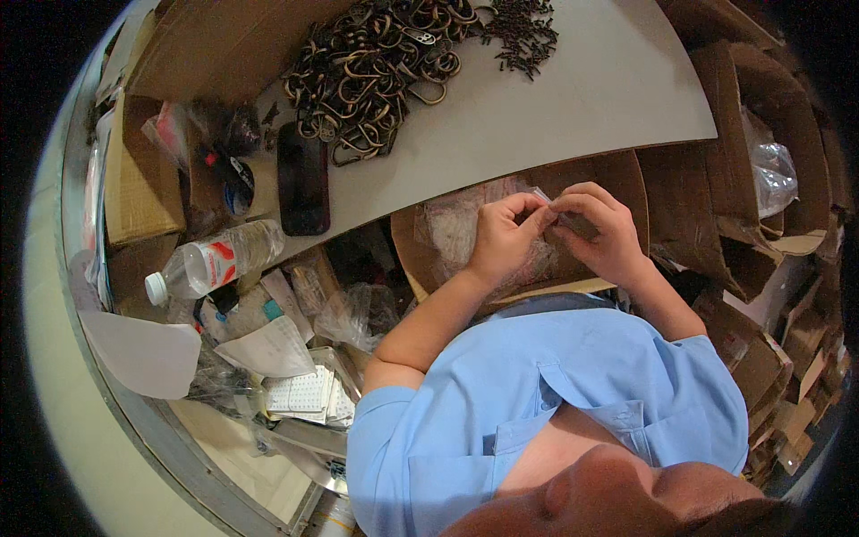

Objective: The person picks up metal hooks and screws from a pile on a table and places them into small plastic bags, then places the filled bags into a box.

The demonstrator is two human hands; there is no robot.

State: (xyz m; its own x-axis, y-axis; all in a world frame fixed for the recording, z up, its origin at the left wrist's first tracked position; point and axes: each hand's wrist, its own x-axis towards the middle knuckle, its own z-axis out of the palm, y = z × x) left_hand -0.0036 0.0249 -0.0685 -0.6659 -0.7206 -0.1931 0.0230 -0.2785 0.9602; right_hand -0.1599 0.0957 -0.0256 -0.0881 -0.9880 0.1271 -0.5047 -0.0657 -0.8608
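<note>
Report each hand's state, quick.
Left hand: closed, fingertips pinching a small pale piece.
Right hand: fingers curled, tips close to that piece; whether it grips cannot be told.

Far ahead I have a pale table (617, 80); cardboard boxes (729, 179) crowd my right, a pale surface (67, 376) my left.

Left hand (506, 233), right hand (608, 231), fingertips together at small pale piece (540, 193); heaped metal clasps (367, 63); screws (522, 38); phone (304, 183); bottle (215, 262).

Head camera: peering steeply down from up on the person (555, 394)
Blue shirt (608, 367): looming close, below
Grey tabletop (573, 125): lying farther off, up top
Fisheye rim: bending straight edges
</note>
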